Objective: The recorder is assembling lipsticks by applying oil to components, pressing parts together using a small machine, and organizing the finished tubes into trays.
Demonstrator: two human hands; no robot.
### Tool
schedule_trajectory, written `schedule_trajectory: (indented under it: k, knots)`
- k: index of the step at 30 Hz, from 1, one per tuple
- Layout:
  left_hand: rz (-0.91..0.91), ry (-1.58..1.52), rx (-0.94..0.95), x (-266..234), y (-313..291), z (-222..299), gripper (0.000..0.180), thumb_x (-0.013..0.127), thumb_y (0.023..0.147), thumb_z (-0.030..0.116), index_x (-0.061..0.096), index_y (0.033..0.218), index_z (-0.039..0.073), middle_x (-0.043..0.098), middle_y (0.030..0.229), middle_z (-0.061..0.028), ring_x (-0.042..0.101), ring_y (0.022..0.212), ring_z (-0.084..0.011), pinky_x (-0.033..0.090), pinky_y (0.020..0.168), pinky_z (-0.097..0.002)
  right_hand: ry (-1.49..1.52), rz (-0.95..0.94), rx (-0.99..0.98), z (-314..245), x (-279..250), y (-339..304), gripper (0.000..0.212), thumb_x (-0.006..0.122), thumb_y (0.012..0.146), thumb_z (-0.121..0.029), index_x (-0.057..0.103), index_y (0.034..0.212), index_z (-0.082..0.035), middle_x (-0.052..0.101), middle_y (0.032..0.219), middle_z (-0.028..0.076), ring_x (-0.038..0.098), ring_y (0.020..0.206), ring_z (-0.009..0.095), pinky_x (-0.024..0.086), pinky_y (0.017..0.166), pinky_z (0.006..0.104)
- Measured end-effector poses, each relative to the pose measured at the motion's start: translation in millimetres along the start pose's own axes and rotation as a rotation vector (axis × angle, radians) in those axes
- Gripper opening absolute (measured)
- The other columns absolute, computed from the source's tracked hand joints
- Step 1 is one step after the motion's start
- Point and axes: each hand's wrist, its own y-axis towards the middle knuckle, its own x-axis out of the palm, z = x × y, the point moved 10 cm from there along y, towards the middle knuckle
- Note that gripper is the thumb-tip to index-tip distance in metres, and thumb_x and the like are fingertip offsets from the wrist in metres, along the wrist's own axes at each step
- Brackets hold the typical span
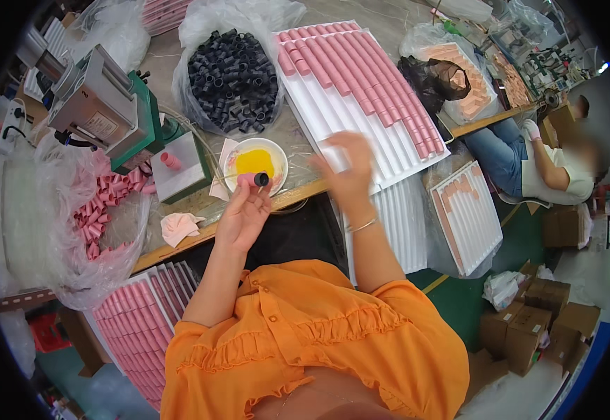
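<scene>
My left hand (243,218) pinches a small pink tube (247,180) with a black ring (261,180) at its right end. This tube is above a white bowl (282,162), and yellow stuff (251,162) lies in the bowl. My right hand (350,171) is raised to the right of the bowl, somewhat blurred, its thumb and fingers apart and nothing visible in it. Beyond it lies a white ridged tray (333,115) partly filled with rows of pink tubes (364,73). Black rings (231,80) fill a clear plastic bag behind the bowl.
A green and grey press (112,115) stands at the left, a pink piece (170,160) on its block. Loose pink tubes (98,210) lie in a bag beside it. A crumpled cloth (180,227) lies near the table edge (207,232). Another person (539,164) sits at the right.
</scene>
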Motion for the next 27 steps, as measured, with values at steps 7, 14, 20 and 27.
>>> schedule_trajectory:
  k: [7, 14, 20, 27]
  knots:
    - [0.106, 0.192, 0.142, -20.7, -6.9, 26.0, 0.020, 0.058, 0.097, 0.021, 0.055, 0.117, 0.016, 0.062, 0.112, -0.0001, 0.056, 0.105, -0.0122, 0.044, 0.089, -0.0274, -1.208, -0.069, 0.647, 182.0, -162.8, -7.5, 0.042, 0.080, 0.071, -0.043, 0.070, 0.100, -0.014, 0.064, 0.101, 0.012, 0.061, 0.097, 0.032, 0.049, 0.081, 0.0493]
    - [-0.003, 0.393, 0.321, 10.4, -8.0, 27.7, 0.020, 0.059, 0.097, 0.022, 0.055, 0.113, 0.010, 0.066, 0.103, -0.0017, 0.061, 0.093, -0.0080, 0.045, 0.073, -0.0215, -1.019, 0.083, 0.405, 179.9, -191.0, -14.8, 0.027, 0.075, 0.079, -0.027, 0.068, 0.096, -0.007, 0.069, 0.096, 0.011, 0.064, 0.086, 0.028, 0.049, 0.075, 0.0411]
    - [0.049, 0.492, 0.596, 16.8, -40.6, 55.0, 0.025, 0.062, 0.095, 0.012, 0.051, 0.117, 0.006, 0.063, 0.108, -0.0045, 0.060, 0.098, -0.0092, 0.046, 0.085, -0.0242, -0.230, -0.349, 0.136, 10.4, -10.6, -4.9, 0.019, 0.077, 0.079, -0.016, 0.068, 0.093, -0.008, 0.070, 0.085, 0.003, 0.055, 0.058, 0.015, 0.046, 0.063, 0.0303]
    - [0.175, 0.744, 0.770, -5.4, -77.2, 92.6, 0.027, 0.064, 0.092, 0.007, 0.052, 0.116, 0.002, 0.061, 0.109, -0.0072, 0.059, 0.099, -0.0111, 0.047, 0.086, -0.0251, 0.001, -0.682, -0.155, -91.3, 113.4, -50.3, 0.031, 0.080, 0.070, -0.012, 0.067, 0.099, -0.011, 0.067, 0.087, 0.000, 0.056, 0.063, 0.017, 0.037, 0.070, 0.0327]
